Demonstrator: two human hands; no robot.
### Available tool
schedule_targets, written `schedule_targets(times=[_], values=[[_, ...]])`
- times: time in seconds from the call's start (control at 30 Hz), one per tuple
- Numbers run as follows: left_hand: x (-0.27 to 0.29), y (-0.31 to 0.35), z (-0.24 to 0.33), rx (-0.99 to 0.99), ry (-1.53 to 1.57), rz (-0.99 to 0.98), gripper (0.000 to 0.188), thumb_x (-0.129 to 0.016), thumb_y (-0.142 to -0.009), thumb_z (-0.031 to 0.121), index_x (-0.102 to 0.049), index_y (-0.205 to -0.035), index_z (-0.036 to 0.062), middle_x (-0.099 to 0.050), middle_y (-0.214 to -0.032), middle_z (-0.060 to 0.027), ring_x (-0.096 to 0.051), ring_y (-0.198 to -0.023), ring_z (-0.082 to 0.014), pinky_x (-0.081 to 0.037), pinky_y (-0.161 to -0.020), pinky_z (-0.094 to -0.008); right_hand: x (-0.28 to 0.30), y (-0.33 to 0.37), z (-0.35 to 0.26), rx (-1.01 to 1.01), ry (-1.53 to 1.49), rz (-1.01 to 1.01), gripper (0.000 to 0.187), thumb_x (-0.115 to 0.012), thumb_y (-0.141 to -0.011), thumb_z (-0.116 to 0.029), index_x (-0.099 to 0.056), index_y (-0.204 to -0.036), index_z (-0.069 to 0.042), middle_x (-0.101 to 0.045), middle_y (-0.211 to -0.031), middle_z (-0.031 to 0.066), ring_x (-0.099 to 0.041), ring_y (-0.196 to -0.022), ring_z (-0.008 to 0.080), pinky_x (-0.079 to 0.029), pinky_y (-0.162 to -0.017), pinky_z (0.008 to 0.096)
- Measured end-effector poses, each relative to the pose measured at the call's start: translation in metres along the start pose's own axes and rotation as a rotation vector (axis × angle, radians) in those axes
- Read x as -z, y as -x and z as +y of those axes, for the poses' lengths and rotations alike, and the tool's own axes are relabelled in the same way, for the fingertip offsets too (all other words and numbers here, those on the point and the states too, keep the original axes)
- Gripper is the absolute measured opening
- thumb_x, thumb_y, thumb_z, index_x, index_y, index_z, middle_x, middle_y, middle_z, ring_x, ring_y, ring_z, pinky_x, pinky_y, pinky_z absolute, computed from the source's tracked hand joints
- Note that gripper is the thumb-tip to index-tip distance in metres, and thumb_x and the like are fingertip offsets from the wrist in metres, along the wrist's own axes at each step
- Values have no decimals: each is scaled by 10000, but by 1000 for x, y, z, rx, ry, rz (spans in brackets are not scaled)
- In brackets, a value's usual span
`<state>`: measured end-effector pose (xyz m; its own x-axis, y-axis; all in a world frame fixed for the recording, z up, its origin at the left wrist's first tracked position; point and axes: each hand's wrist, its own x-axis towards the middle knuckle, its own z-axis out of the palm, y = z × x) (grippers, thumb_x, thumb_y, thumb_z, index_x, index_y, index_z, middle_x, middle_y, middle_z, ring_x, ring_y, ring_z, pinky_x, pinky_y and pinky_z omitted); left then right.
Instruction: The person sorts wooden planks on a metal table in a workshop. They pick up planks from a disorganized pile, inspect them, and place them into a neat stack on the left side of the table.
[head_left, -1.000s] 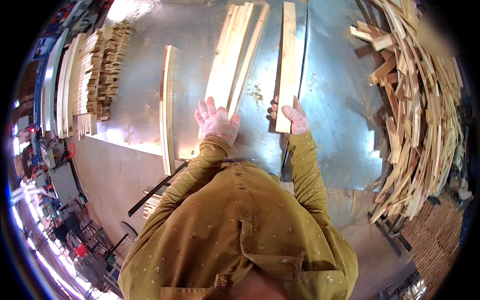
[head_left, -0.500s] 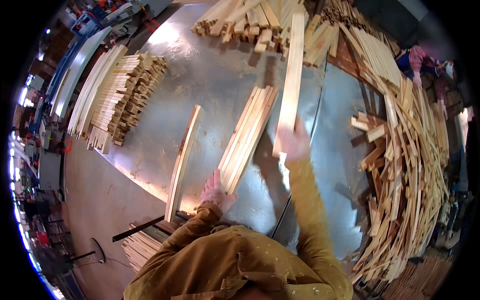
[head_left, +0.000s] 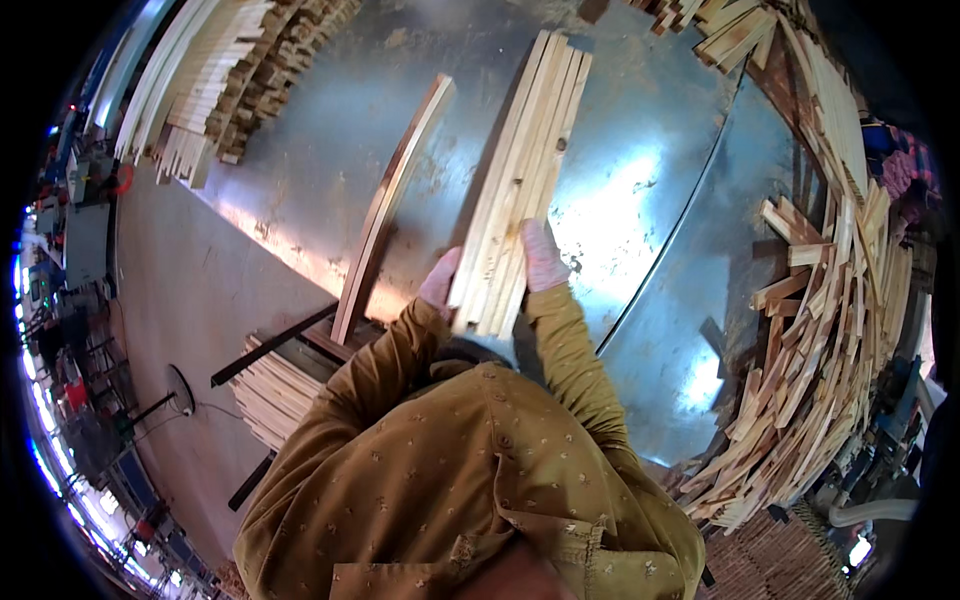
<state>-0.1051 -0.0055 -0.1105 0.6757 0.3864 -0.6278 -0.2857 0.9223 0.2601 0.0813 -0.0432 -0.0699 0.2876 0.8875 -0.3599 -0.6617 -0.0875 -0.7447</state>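
Observation:
A bundle of pale wood strips [head_left: 520,180], lying side by side lengthwise, points away from me and is gripped between my two hands near its close end. My left hand [head_left: 440,281] closes on the bundle's left edge, its fingers partly hidden beneath. Against the right edge presses my right hand [head_left: 543,258], with the thumb along the top face. Whether the bundle rests on the metal table [head_left: 640,130] or hangs just above it, I cannot tell. Left of it a single wood strip [head_left: 390,205] lies apart, one end by the table's near edge.
Stacked strips [head_left: 215,80] stand at the far left. A large loose heap of thin wood pieces [head_left: 810,350] lines the right side, with short blocks [head_left: 735,35] at the far right. More strips [head_left: 275,390] lie low beside a black bar [head_left: 275,343] at my left.
My right hand has come back from the separate board to the bundle's right side, and both hands now hold the bundle. That board no longer shows on its own. The view has shifted nearer.

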Motion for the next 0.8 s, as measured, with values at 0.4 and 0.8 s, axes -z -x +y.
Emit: schedule_targets(times=[0.4,0.8], values=[[-136,7,60,-147,-1855,597,964,-626,-845,526,-177,-1506,-14,-398,-1425,-262,-418,-1327,-364,-327,-1119,-407,-37,5,-42,-450,1598,-154,703,-435,-936,-518,-393,-1429,-17,-599,-1238,278,-592,-1133,411,-466,-970,427],[-199,46,121,-35,-1829,553,990,-706,-788,379,-136,-1541,81,-237,-1558,-240,-310,-1419,-357,-280,-1168,-410,24,94,25,-191,987,33,668,-644,-908,-234,-371,-1471,-1,-616,-919,63,-561,-794,104,-496,-711,256]])
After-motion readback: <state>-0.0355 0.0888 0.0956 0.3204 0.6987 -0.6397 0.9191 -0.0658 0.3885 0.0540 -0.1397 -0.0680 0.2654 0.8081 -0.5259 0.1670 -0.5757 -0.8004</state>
